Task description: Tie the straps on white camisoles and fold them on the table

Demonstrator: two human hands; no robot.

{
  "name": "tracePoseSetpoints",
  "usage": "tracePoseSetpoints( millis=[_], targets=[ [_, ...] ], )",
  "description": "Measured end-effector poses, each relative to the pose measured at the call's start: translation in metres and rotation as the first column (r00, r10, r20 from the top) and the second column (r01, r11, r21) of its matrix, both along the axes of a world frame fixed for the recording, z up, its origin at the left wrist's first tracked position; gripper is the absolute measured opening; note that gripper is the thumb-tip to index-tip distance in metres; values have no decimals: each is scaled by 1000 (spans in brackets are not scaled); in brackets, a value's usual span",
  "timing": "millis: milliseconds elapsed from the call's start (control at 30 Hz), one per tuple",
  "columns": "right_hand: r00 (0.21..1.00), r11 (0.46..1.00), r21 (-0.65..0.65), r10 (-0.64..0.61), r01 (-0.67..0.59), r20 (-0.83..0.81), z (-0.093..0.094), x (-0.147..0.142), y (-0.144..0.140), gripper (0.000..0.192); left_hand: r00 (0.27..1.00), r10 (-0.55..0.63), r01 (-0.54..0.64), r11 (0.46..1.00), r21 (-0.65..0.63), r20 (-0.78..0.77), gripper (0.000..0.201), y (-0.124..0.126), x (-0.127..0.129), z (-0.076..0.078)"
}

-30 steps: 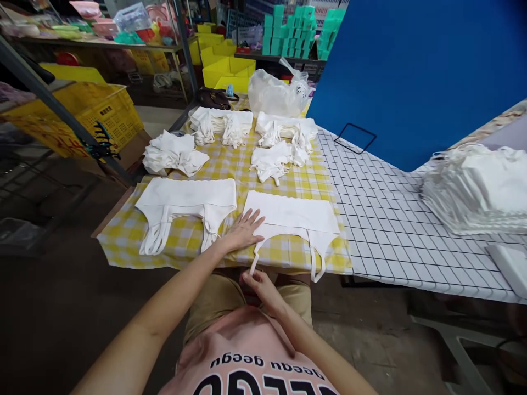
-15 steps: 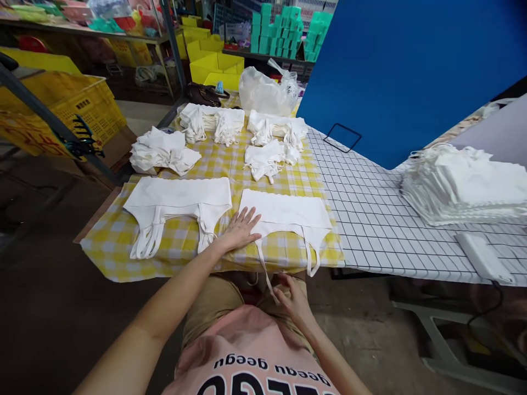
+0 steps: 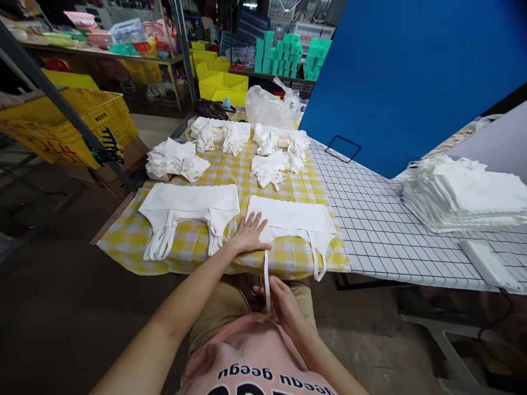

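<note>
A white strappy garment (image 3: 292, 216) lies flat near the front edge of the cloth-covered table. My left hand (image 3: 251, 235) rests on its left end with the fingers spread and the palm down. From that corner a white strap (image 3: 266, 274) hangs straight over the table edge toward my lap. My right hand (image 3: 284, 302) is at this strap, below the edge, with fingertips showing behind it and the thumb beside it; the exact grip is partly hidden. A second strap loop (image 3: 320, 263) droops at the garment's right. Left of my left hand lies a stack of similar white garments (image 3: 189, 200).
Farther back are white garment piles (image 3: 175, 159), more folded stacks (image 3: 222, 131) and a clear plastic bag (image 3: 272, 107). At the right, a tall white pile (image 3: 461, 192) and a white power strip (image 3: 488, 263) sit on a grid-patterned cloth (image 3: 370, 230). A blue board (image 3: 395, 82) leans behind.
My right hand has closed in around the hanging strap, which now runs straight instead of slanting. My left hand stays on the garment. The view has shifted slightly.
</note>
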State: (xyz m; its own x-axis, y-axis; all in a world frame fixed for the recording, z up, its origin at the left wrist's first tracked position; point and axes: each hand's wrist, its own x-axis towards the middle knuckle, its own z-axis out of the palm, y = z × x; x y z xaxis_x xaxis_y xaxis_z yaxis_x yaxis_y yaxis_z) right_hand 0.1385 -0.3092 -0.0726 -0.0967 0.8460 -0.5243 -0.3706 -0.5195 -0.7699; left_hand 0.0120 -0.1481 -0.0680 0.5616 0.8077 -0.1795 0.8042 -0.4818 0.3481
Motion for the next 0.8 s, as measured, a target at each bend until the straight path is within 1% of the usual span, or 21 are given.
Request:
tracePoseSetpoints(
  millis=[100,200,300,400,467,533,567,600,633,700,767,800],
  targets=[
    [990,999,-40,-21,15,-136,11,2,-8,34,1000,0,0,1000,6,8,93,0,0,0],
    [988,999,-41,1,-7,-152,15,2,-11,33,1000,6,-6,1000,-12,0,94,-1,0,3],
    [996,997,-2,76,-77,-37,18,6,-15,30,1000,2,-2,999,-35,-6,95,-1,0,4],
    [983,988,59,137,-146,124,28,20,-26,35,1000,-1,1,999,-33,1,97,0,0,3],
    [971,985,82,137,-155,194,38,32,-36,39,1000,0,0,1000,-25,9,96,0,0,2],
    [969,986,107,99,-125,226,50,43,-45,49,1000,4,-4,1000,-26,11,95,-1,0,2],
    [970,986,123,80,-110,228,56,48,-50,51,1000,6,-5,1000,-31,10,95,-1,0,2],
    [973,985,137,73,-105,220,62,51,-53,48,1000,7,-7,999,-37,8,95,-1,0,3],
    [975,982,151,81,-114,209,68,54,-56,40,1000,7,-7,999,-45,5,95,-1,0,4],
    [976,968,179,146,-174,162,79,57,-57,27,1000,7,-7,998,-58,-2,96,-1,0,7],
    [974,950,219,214,-224,70,88,58,-53,25,1000,9,-10,998,-63,-10,96,-1,1,8],
    [972,945,235,235,-230,7,93,58,-49,25,1000,11,-12,998,-64,-12,96,-1,1,8]
  ],
)
